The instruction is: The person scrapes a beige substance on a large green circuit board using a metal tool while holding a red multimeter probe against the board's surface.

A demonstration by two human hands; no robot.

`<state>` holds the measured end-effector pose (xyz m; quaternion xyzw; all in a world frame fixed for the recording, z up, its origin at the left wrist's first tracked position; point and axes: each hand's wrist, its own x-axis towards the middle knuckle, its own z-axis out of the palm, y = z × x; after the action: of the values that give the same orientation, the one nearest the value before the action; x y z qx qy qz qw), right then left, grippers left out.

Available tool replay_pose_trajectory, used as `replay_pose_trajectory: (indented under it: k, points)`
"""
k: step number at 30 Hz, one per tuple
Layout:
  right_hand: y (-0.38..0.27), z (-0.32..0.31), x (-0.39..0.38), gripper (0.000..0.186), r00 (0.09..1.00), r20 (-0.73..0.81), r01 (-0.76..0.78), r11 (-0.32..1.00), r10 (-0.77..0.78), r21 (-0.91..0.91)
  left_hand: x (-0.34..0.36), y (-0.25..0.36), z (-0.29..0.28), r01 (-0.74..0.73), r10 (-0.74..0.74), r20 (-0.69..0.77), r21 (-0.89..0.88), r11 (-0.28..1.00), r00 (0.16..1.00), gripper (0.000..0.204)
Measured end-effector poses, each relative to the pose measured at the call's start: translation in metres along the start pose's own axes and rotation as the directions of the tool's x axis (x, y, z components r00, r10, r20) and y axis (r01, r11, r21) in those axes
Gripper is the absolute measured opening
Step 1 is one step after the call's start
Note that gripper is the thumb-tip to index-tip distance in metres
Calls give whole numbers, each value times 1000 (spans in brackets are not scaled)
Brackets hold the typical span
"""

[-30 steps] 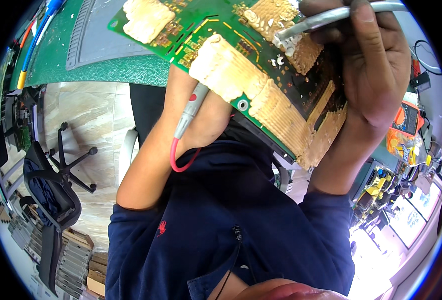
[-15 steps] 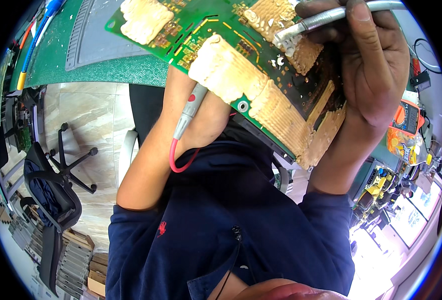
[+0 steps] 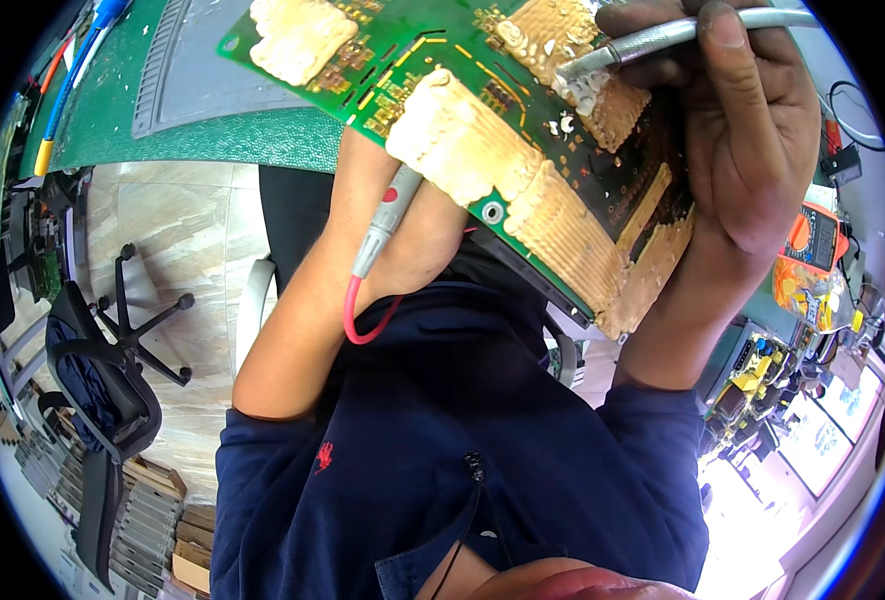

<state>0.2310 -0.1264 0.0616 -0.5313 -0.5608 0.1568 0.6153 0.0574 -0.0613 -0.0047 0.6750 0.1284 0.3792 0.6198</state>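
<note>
A green circuit board [image 3: 428, 55] is tilted in the air before my chest, with thick tan coating [image 3: 463, 140] over several patches and a darkened right part. Under its near left edge my left hand [image 3: 425, 235] grips it from beneath, fingers hidden. Beside that hand a grey probe [image 3: 383, 220] with a red cable hangs down, its upper end covered by the board. My right hand [image 3: 753, 130] is closed around a silver rod-shaped tool [image 3: 663, 40], thumb on top. The tool's pale, frayed-looking tip touches a tan patch, where white crumbs [image 3: 563, 124] lie.
A green bench mat [image 3: 203, 155] with a grey pad [image 3: 203, 75] lies beyond the board. An orange multimeter [image 3: 813, 237] and a bag of yellow pieces [image 3: 811, 290] are at the right. A black office chair [image 3: 113, 380] stands at the left on a tiled floor.
The board has shifted slightly right and down at its left end, together with my left hand and the probe. The tool tip has moved slightly right, still against the tan patch.
</note>
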Motion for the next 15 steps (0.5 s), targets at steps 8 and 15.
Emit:
replay_pose_trajectory:
  k: [8,15]
  points:
    - [2,1,-2,18,1000,-16,-4,1000,4,0,2,-1,-3,-28,28,30,31,999,999,15]
    - [2,0,-2,19,1000,-7,4,1000,-5,-25,1,-4,-3,-72,71,32,48,996,997,15]
